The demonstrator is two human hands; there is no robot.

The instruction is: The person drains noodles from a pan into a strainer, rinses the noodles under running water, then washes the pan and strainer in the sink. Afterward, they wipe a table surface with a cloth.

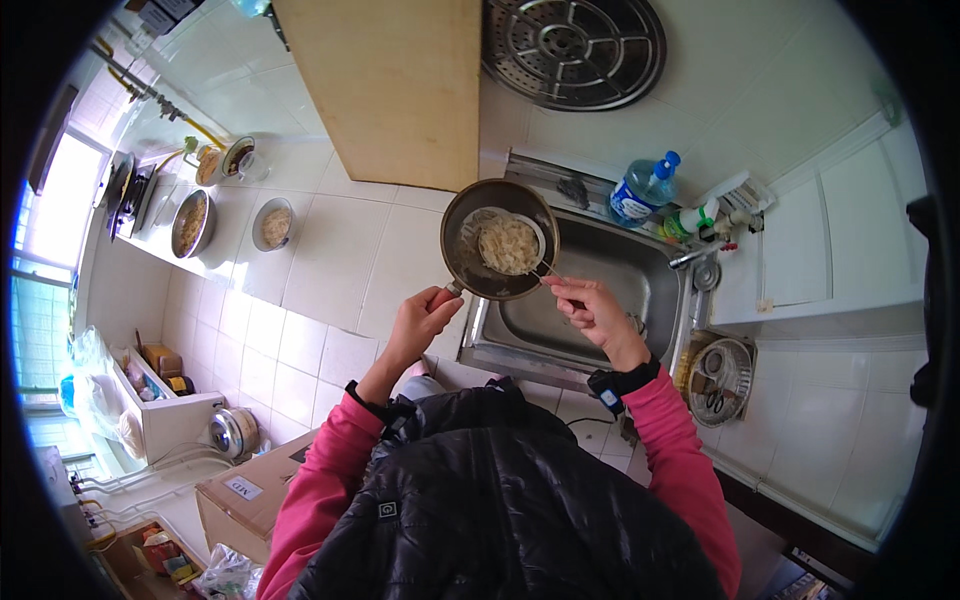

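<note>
In my left hand [421,321] is the red handle of a dark frying pan [459,259], held level over the join between the counter and the sink [592,334]. My right hand [589,306] pinches the thin wire handle of a strainer [541,238]. The strainer's bowl sits within the pan's rim and holds a heap of pale, flaky food [508,244], perhaps noodle pieces or cooked rice. Whether the strainer touches the pan's bottom I cannot tell.
A blue pump bottle [637,196] and a faucet [694,256] border the sink. Along the tiled counter [337,240] stand a bowl of pale food [274,225] and a metal bowl of brownish food [193,223]. A wooden board [405,90] leans behind the pan. Scissors lie in a round basket [720,382].
</note>
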